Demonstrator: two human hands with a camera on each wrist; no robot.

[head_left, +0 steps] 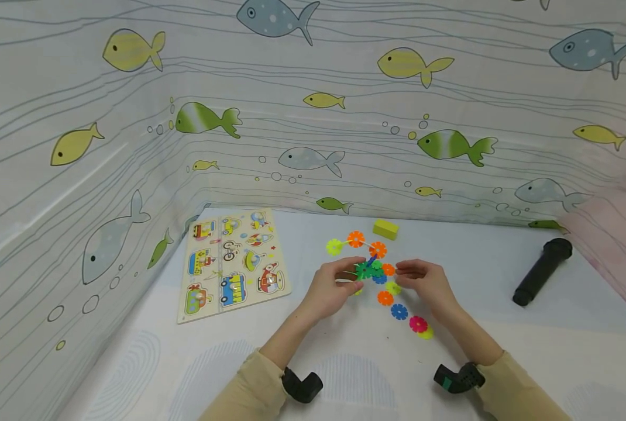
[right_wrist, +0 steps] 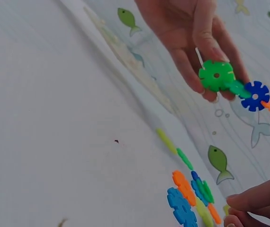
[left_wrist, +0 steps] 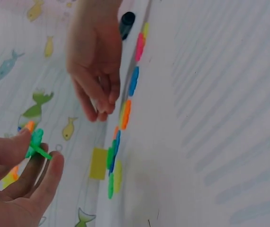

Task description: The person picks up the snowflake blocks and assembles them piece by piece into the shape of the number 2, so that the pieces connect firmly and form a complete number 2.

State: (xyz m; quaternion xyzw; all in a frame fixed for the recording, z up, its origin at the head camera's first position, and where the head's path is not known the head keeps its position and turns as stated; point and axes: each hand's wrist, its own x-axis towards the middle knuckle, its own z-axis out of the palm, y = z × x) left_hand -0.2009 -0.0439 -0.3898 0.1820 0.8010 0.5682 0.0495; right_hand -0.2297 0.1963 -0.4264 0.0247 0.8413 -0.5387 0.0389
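Note:
My left hand (head_left: 330,287) pinches a green notched disc (right_wrist: 216,75) between thumb and fingers, above the table. Joined to it is a chain of interlocking plastic discs: another green one, a dark blue disc (right_wrist: 255,96), then orange discs and a yellow disc (head_left: 334,247) at the far end. My right hand (head_left: 427,285) hovers to the right with loosely bent fingers, and the left wrist view shows nothing in it. Below and between the hands lie loose discs, among them an orange disc (head_left: 385,298), a blue disc (head_left: 399,311) and a pink disc (head_left: 418,324).
A wooden picture puzzle board (head_left: 255,292) lies on the left of the table. Behind the discs sits a yellow block (head_left: 385,229). A black cylinder (head_left: 542,271) lies at the right. Fish-printed curtain (head_left: 313,128) encloses the back and left side.

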